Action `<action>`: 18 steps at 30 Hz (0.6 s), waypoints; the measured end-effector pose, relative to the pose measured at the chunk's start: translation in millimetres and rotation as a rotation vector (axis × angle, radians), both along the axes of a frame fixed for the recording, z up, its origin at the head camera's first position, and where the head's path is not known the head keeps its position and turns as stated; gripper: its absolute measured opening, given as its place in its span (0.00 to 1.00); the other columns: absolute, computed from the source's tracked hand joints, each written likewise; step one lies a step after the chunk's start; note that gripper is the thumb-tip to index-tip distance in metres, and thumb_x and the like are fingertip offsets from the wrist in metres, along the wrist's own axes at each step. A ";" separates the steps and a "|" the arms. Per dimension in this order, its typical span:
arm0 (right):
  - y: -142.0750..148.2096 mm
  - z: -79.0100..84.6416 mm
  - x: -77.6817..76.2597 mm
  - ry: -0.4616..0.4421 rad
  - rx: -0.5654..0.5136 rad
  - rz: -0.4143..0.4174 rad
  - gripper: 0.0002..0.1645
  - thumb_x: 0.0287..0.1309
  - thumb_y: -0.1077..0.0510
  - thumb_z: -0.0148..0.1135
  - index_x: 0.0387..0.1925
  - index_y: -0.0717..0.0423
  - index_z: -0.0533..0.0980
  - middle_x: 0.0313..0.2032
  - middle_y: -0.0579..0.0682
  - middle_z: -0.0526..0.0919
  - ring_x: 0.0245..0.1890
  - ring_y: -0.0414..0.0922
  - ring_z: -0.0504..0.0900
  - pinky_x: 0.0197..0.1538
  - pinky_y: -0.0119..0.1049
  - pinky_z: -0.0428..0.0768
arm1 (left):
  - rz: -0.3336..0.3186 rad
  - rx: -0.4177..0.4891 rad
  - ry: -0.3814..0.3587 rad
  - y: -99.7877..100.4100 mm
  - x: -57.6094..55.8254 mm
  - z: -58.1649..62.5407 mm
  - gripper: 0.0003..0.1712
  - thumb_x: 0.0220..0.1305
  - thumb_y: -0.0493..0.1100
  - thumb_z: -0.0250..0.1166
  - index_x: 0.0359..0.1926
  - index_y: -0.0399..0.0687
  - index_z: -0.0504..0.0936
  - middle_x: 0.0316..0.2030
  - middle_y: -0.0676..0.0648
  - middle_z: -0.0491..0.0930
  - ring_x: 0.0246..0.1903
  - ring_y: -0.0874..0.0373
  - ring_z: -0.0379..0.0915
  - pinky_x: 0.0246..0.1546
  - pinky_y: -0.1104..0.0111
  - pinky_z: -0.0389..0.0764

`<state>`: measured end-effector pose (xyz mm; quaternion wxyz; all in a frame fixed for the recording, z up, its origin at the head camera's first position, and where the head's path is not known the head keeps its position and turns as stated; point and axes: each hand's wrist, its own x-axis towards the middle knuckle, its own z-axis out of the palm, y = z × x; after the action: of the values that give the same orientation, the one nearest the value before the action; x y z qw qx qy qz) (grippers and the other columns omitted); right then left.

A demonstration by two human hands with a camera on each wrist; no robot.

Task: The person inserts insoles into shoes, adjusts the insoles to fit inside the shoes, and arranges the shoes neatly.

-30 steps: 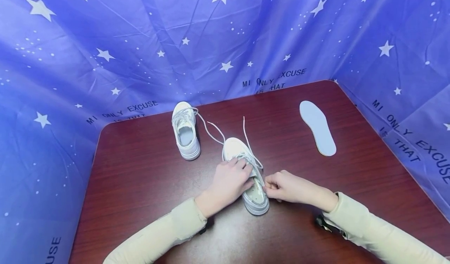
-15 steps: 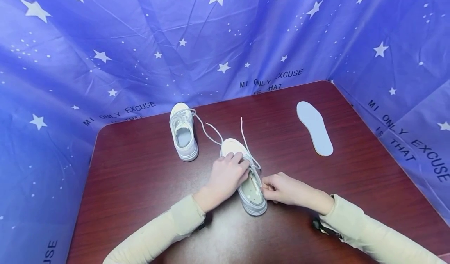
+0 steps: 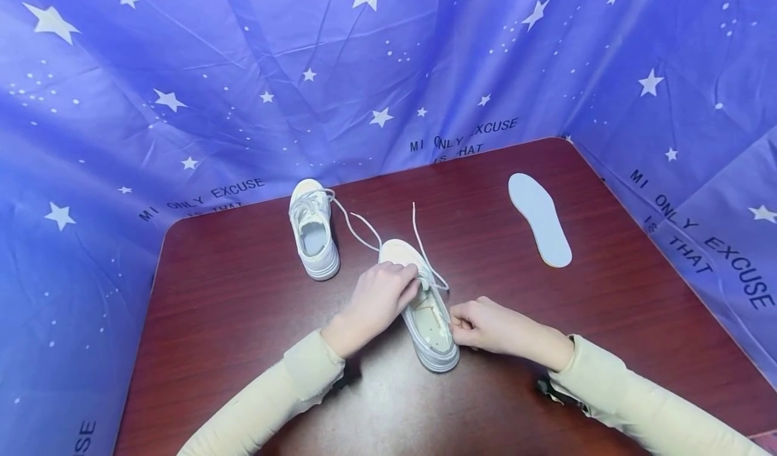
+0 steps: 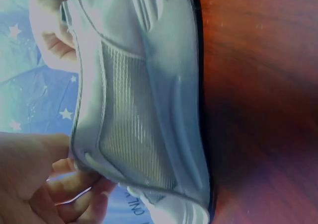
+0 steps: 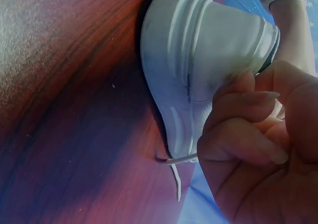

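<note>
A white lace-up sneaker [image 3: 434, 356] stands on the table, toe pointing away, its pale inner sole with small dots showing. My left hand [image 3: 379, 295] grips the sneaker near its tongue, fingers curled over the front of the opening. In the left wrist view the left thumb lies along the collar edge, above a ribbed side panel. On the other side, my right hand [image 3: 488, 322] pinches the collar, with the remaining fingers folded in, as the right wrist view shows. A loose shoelace [image 3: 417, 230] trails past the sneaker's toe.
Farther back on the left stands a second white sneaker [image 3: 320, 262], with a grey insole inside. A loose pale insole [image 3: 540, 220] lies flat at the right of the dark red wooden table [image 3: 243, 307]. A blue star-printed curtain [image 3: 273, 51] hangs behind.
My left hand has shifted left at the tongue, and more of the sneaker's inside shows. My right hand keeps its place at the collar. The head view has moved slightly.
</note>
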<state>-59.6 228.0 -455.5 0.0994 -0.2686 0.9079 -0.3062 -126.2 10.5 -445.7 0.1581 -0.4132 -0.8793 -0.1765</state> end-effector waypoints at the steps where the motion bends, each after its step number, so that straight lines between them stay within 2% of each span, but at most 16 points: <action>1: 0.0 0.2 -0.1 0.002 0.002 0.001 0.18 0.50 0.62 0.58 0.13 0.47 0.62 0.12 0.34 0.61 0.13 0.26 0.61 0.18 0.21 0.58 | 0.000 0.010 -0.019 -0.5 -1.2 0.5 0.09 0.63 0.42 0.60 0.25 0.49 0.74 0.16 0.52 0.74 0.20 0.56 0.71 0.19 0.62 0.74; 9: 0.4 0.7 -0.3 -0.002 0.014 0.007 0.18 0.50 0.61 0.58 0.13 0.47 0.62 0.12 0.34 0.60 0.13 0.27 0.60 0.19 0.21 0.57 | -0.015 0.063 -0.198 -6.9 -14.5 3.8 0.09 0.66 0.44 0.60 0.28 0.49 0.77 0.17 0.54 0.74 0.18 0.61 0.70 0.20 0.63 0.76; 15: 1.6 -0.1 -1.5 -0.020 0.010 0.017 0.18 0.51 0.62 0.56 0.14 0.48 0.60 0.13 0.34 0.58 0.14 0.27 0.59 0.20 0.21 0.55 | 0.042 0.077 -0.371 -12.5 -30.6 4.5 0.08 0.64 0.45 0.62 0.28 0.49 0.81 0.18 0.55 0.77 0.18 0.63 0.68 0.20 0.69 0.71; 18: 2.1 -0.6 -1.9 -0.033 0.011 0.017 0.18 0.51 0.63 0.55 0.13 0.48 0.60 0.13 0.34 0.57 0.14 0.27 0.58 0.20 0.21 0.54 | 0.007 0.089 -0.399 -13.8 -34.3 4.9 0.06 0.64 0.43 0.62 0.31 0.47 0.78 0.20 0.54 0.79 0.20 0.64 0.71 0.21 0.70 0.72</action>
<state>-61.4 230.1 -456.1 0.1185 -0.2705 0.9055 -0.3047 -160.5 -3.3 -440.7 -0.0004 -0.3598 -0.8859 -0.2927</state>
